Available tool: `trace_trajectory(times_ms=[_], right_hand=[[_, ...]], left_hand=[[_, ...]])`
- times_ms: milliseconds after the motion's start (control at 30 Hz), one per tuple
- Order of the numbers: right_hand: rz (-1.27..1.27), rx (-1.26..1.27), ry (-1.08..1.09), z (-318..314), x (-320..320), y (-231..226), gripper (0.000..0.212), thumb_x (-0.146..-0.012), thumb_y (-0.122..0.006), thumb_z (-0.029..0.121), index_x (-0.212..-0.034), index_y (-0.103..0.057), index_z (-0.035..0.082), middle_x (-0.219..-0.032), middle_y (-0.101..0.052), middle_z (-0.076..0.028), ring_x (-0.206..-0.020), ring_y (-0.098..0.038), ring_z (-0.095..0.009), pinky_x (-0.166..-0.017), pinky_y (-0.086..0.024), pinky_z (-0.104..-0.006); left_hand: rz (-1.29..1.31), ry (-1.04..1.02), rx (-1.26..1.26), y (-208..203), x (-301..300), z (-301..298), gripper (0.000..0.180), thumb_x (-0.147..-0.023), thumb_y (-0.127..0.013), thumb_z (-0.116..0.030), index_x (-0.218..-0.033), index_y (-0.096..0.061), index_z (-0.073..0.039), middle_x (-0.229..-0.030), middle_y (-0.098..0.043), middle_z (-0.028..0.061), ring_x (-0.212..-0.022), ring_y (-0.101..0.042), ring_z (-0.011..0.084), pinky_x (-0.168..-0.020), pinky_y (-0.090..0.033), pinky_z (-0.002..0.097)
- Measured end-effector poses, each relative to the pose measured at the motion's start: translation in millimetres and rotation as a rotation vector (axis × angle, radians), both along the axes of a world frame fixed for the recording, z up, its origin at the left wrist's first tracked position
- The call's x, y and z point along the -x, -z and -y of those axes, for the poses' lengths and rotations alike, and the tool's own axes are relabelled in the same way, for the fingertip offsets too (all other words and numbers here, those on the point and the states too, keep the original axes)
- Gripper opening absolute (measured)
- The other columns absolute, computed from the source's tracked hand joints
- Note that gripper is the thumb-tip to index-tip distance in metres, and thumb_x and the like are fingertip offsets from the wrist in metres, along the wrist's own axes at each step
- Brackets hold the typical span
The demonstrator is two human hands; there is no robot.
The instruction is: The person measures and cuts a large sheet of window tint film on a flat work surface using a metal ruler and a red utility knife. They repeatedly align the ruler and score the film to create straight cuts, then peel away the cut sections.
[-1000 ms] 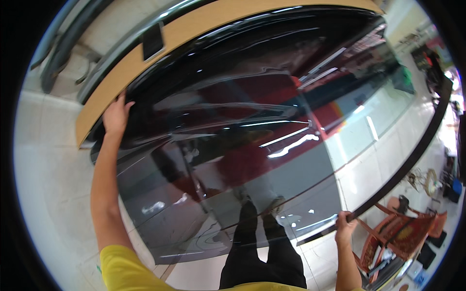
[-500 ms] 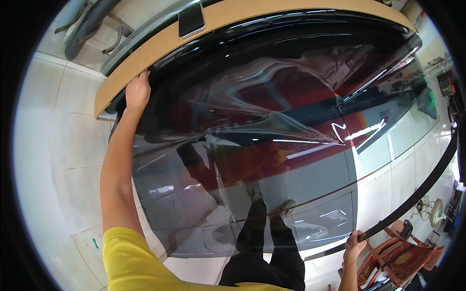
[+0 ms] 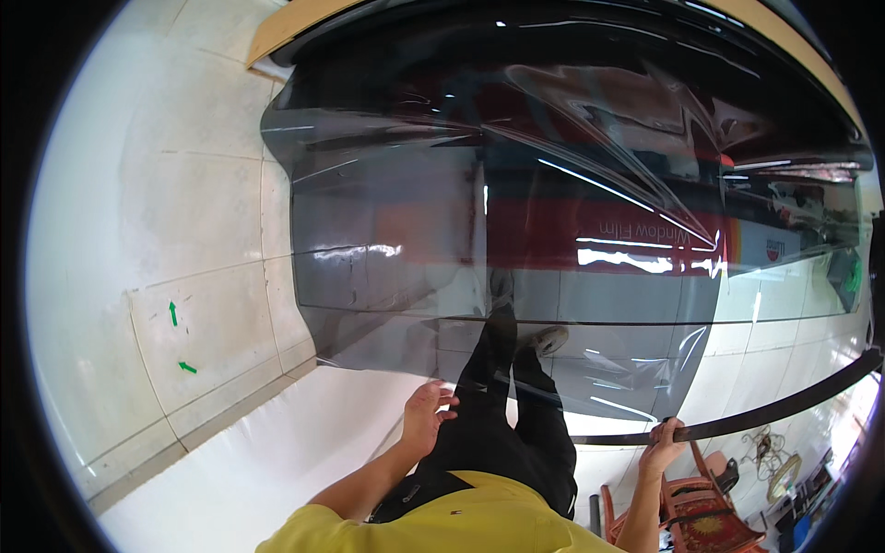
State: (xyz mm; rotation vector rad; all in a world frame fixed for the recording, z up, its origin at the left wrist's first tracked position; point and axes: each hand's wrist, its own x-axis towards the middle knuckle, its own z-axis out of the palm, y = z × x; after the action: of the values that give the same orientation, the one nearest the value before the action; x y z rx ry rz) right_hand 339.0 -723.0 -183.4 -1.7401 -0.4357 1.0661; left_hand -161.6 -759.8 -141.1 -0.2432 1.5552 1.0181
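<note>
A large, dark see-through sheet of window film spreads in front of me. Its far part is creased and almost black, and its near part shows floor tiles and my legs behind it. My left hand hovers by the near edge of the film, fingers apart, with nothing in it. My right hand, at the lower right, is closed round a long, narrow black strip that curves up toward the right rim. Part of the strip runs left of that hand, along the film's near edge.
A tan curved edge borders the far side of the film. Through the film shows a red panel with lettering. A carved wooden chair stands at lower right. Green arrows mark the tiled floor; a white surface lies at lower left.
My left hand has left the tan edge at the far left and come back toward my body. My right hand keeps hold of the black strip. The view has shifted, and the phone is out of sight.
</note>
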Motion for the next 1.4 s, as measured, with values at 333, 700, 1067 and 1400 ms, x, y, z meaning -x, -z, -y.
trace_trajectory(times_ms=[333, 700, 1067, 1400], right_hand=[[-0.024, 0.056, -0.091, -6, -10, 3, 0.024, -0.111, -0.067, 0.018, -0.092, -0.059, 0.008, -0.066, -0.045, 0.004, -0.055, -0.040, -0.008, -0.051, -0.037, -0.0261], [-0.078, 0.026, -0.064, -3, -17, -3, 0.024, -0.107, -0.073, 0.015, -0.088, -0.059, 0.009, -0.069, -0.046, 0.005, -0.058, -0.041, -0.006, -0.054, -0.035, -0.0263], [-0.037, 0.095, -0.004, 2, -7, 4, 0.016, -0.103, -0.078, 0.016, -0.095, -0.073, 0.003, -0.067, -0.058, 0.003, -0.058, -0.051, -0.008, -0.054, -0.039, -0.0260], [-0.041, 0.052, -0.045, -9, 4, 10, 0.014, -0.102, -0.080, 0.011, -0.096, -0.078, -0.002, -0.072, -0.062, 0.007, -0.066, -0.049, -0.003, -0.058, -0.039, -0.0254]], left_hand=[[0.211, -0.388, -0.378, 35, 21, 15, 0.025, -0.108, -0.072, -0.029, -0.125, -0.070, -0.011, -0.130, -0.076, 0.0038, -0.128, -0.068, 0.0226, -0.118, -0.047, 0.0497], [0.149, -0.419, -0.230, -13, 3, 79, 0.012, -0.103, -0.078, -0.030, -0.107, -0.075, -0.019, -0.112, -0.080, -0.0025, -0.111, -0.072, 0.0186, -0.102, -0.052, 0.0448], [-0.020, 0.816, 0.372, -51, -25, 44, 0.029, -0.102, -0.078, -0.041, -0.092, -0.074, -0.014, -0.081, -0.070, 0.0042, -0.077, -0.070, 0.0248, -0.075, -0.057, 0.0383], [-1.399, 1.460, -1.545, -84, -340, -334, 0.026, -0.087, -0.084, -0.018, -0.106, -0.070, -0.007, -0.101, -0.066, 0.0108, -0.094, -0.063, 0.0345, -0.077, -0.051, 0.0475]])
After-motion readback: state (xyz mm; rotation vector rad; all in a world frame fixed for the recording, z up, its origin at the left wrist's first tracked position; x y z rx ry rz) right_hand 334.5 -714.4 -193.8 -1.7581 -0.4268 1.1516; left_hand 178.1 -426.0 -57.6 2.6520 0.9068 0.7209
